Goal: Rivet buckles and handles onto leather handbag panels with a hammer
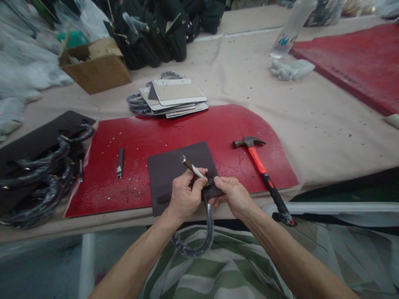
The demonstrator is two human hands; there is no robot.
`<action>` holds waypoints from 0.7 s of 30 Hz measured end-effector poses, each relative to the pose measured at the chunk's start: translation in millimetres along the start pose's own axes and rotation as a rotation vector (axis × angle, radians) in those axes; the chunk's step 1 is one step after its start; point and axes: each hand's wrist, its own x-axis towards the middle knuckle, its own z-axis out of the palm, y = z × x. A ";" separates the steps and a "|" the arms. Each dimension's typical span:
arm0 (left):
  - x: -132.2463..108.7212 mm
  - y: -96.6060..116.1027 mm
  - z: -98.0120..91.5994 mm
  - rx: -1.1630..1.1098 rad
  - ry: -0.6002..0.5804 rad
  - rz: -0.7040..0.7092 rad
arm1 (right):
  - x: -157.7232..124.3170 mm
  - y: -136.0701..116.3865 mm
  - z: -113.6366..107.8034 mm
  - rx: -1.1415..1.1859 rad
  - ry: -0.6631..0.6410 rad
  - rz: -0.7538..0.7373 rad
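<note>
My left hand is closed around a short rod-like tool with a shiny round end, a brown shaft and a white section. Its lower tip is hidden by my fingers. Under both hands lies a dark brown leather-like panel. My right hand pinches the panel's right edge near a small dark strap. A plastic-wrapped handle hangs in a loop from there over the table's front edge, partly behind my left wrist. Right of my hands rests a claw hammer with an orange and black grip.
A red mat covers the work spot, with a small metal tool on it. Wrapped handles pile up at left. Behind stand stacked panels, a cardboard box, black bags and a plastic bottle.
</note>
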 end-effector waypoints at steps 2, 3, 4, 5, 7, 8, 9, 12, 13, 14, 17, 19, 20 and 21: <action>-2.0 -4.0 0.9 0.021 -0.005 0.030 | 0.8 0.4 1.4 -0.072 0.021 0.014; -2.9 -6.7 1.5 0.034 -0.008 0.048 | 1.4 0.8 1.6 -0.115 0.029 0.017; -3.9 -9.6 2.3 0.047 -0.010 0.067 | 1.9 1.1 1.2 -0.158 0.036 0.017; -4.7 -12.6 3.2 0.062 -0.010 0.085 | 2.3 1.2 0.3 -0.196 0.039 0.014; -6.3 -18.3 5.5 0.092 -0.010 0.117 | 2.2 0.9 -3.4 -0.258 0.037 0.007; -7.0 -20.8 6.8 0.106 -0.012 0.133 | 1.5 0.5 -6.0 -0.286 0.033 0.005; -7.7 -23.0 8.0 0.118 -0.013 0.151 | 0.3 -0.2 -8.9 -0.318 0.030 0.004; -9.7 -27.3 10.8 0.152 -0.030 0.204 | -6.2 -2.5 -17.8 -0.431 0.026 -0.009; -10.4 -28.3 11.3 0.161 -0.038 0.224 | -9.3 -3.6 -20.6 -0.471 0.030 -0.019; -11.0 -29.1 11.6 0.169 -0.045 0.243 | -12.8 -5.0 -23.7 -0.504 0.035 -0.029; -12.4 -31.4 11.8 0.183 -0.065 0.276 | -24.4 -12.5 -36.8 -0.732 0.139 -0.154; -13.0 -33.0 11.9 0.191 -0.074 0.267 | -32.0 -20.1 -50.9 -0.999 0.348 -0.315; -13.1 -33.6 12.1 0.193 -0.077 0.259 | -35.3 -24.3 -59.5 -1.140 0.484 -0.395; -13.1 -34.2 12.3 0.194 -0.081 0.254 | -37.9 -28.3 -68.7 -1.267 0.612 -0.454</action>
